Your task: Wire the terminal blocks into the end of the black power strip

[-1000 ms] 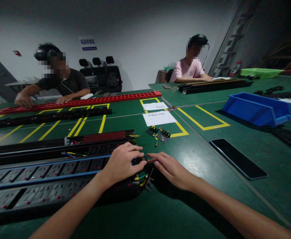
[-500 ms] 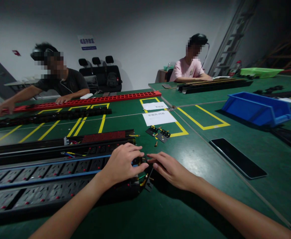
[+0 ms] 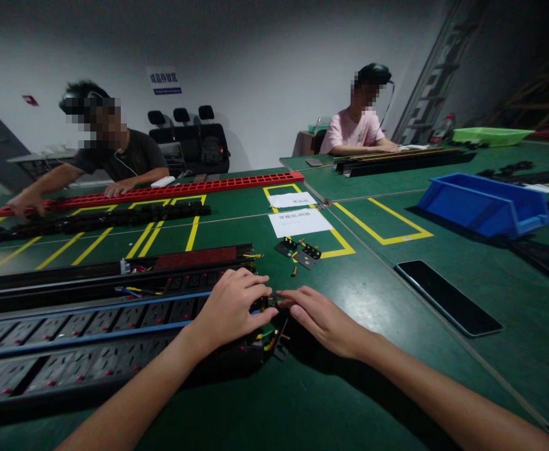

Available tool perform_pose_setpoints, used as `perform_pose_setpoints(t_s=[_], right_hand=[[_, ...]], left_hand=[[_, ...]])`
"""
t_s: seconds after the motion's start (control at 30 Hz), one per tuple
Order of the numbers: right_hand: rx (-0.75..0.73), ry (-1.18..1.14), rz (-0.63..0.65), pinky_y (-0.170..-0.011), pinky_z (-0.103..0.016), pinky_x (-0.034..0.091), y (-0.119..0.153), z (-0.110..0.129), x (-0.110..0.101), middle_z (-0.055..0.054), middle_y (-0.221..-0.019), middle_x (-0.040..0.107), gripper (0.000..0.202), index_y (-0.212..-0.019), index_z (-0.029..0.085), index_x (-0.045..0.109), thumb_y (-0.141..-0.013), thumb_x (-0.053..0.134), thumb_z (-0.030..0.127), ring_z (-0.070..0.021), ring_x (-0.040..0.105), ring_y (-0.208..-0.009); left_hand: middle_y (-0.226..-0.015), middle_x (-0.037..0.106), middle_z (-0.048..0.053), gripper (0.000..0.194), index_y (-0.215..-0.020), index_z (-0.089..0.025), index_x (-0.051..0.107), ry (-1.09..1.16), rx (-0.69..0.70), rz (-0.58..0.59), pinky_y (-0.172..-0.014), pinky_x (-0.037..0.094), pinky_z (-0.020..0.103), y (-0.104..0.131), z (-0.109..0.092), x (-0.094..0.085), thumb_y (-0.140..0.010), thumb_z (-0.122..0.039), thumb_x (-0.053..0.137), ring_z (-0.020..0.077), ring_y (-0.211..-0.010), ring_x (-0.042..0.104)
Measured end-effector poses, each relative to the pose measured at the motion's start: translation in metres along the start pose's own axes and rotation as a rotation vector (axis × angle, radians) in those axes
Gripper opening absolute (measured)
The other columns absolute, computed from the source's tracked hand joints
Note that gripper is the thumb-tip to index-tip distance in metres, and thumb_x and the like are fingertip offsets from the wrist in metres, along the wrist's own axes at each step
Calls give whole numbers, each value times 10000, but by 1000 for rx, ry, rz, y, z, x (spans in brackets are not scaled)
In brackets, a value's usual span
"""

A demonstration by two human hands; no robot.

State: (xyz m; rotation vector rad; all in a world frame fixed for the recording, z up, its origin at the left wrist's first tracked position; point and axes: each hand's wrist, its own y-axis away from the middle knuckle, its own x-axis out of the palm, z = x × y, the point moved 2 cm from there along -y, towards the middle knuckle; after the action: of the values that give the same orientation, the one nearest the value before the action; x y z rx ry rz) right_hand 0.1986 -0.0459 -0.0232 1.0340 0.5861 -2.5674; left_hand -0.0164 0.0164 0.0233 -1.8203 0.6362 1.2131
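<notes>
My left hand (image 3: 234, 305) is wrapped over the right end of a long power strip with blue edges (image 3: 128, 316), thumb on the near side. From the right, my right hand (image 3: 325, 318) brings thumb and forefinger together at that same end; what is between them, if anything, is too small to make out. A nearer black power strip (image 3: 93, 364) lies alongside, with wires and a small dark end plate (image 3: 281, 351) at its tip. Beyond my hands are small black brackets (image 3: 308, 257) and a brass-coloured screw (image 3: 294, 271).
Behind the strips lies another open black housing (image 3: 67, 282). To the right are a phone (image 3: 448, 297) and a blue bin (image 3: 486, 203). White paper labels (image 3: 300, 222) lie ahead. Two people sit across the green table, one beside a long red rack (image 3: 199, 187).
My hands stay at the strip's end, with only slight finger movement. The co-worker at the left has drawn an outstretched hand a little to the right.
</notes>
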Motion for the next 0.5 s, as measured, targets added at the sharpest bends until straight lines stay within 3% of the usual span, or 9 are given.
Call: perform_pose_setpoints(t_s=[0.17,0.33,0.5], right_hand=[[3,-21,-64,-998,-438,519,1,1,2,-108,-1252,708,412,-1461,221,532,-1104,362,338,-247,633,-1151],[19,113,-173,-1045,-477,498,1,-10,5,-107,-1327,682,392,-1428,228,567,-1072,404,237,-263,597,-1224],[-24,322,-91,-1087,-524,463,1,-18,9,-109,-1461,608,515,-1438,237,585,-982,421,64,-281,532,-1332]], left_hand=[[-1260,743,56,257,-1049,-219,741,15,-9,13,-924,460,459,0,1,2,-878,-411,753,279,-1085,645],[-1270,739,62,262,-1051,-210,734,24,-14,22,-927,459,454,0,2,3,-877,-404,758,280,-1092,644],[-1263,739,67,275,-1057,-207,732,22,-19,30,-937,462,450,0,1,2,-882,-419,752,274,-1099,644]])
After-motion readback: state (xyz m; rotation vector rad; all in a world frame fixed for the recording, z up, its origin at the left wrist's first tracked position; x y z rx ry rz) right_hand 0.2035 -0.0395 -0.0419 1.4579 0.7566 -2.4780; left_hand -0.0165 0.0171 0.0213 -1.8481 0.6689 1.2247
